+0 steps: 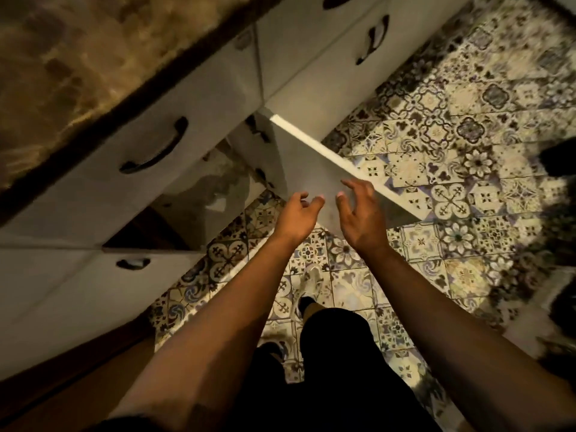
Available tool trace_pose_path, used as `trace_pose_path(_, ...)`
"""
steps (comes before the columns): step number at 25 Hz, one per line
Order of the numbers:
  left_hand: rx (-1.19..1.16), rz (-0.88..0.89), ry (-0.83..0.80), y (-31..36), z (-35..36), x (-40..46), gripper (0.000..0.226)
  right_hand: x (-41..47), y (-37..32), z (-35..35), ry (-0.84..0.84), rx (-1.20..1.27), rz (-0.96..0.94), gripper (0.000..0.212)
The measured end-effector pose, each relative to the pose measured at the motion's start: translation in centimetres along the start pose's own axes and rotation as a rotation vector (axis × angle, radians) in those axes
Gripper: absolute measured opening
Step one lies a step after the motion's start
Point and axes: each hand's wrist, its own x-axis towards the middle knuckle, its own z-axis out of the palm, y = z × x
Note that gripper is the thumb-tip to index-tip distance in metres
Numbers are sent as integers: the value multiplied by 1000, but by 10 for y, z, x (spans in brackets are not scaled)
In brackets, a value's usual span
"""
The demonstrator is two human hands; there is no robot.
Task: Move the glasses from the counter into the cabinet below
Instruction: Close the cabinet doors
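Patterned floor tiles [452, 126] filled the view, marble counter [62, 73] off at ten o'clock — no glasses visible on it. Both hands empty, fingers loosely spread: left hand [296, 215], right hand [358, 210] over the open cabinet door [311, 169]. Cabinet opening [202, 194] lay at nine o'clock, left hand nearer.

I've got the cabinet [199, 194] mouth open below the drawer [134, 151], and the way in looks free. The swung-out door [327, 179] walls off the right side. Overhead the counter [62, 73] edge juts out. Open patterned floor [436, 135] lies beyond the door.
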Motion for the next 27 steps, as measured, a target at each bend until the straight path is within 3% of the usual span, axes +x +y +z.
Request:
trace_pose_path(4, 31, -43, -32, 35, 59, 30, 79, 40, 49, -49, 95, -64, 87, 33)
trace_pose_path(12, 32, -155, -59, 39, 108, 40, 94, 48, 99, -70, -183, -107, 158, 40)
trace_pose_path(20, -111, -162, -111, 20, 112, 23, 38, 11, 87, -53, -112, -141, 229, 34)
trace_pose_path(23, -164, -174, -147, 2, 97, 8, 39, -12, 76, -37, -108, -94, 318, 34)
trace_pose_path(27, -142, -190, -190, -26, 65, -13, 57, -50, 63, -11, -154, -14, 361, 35)
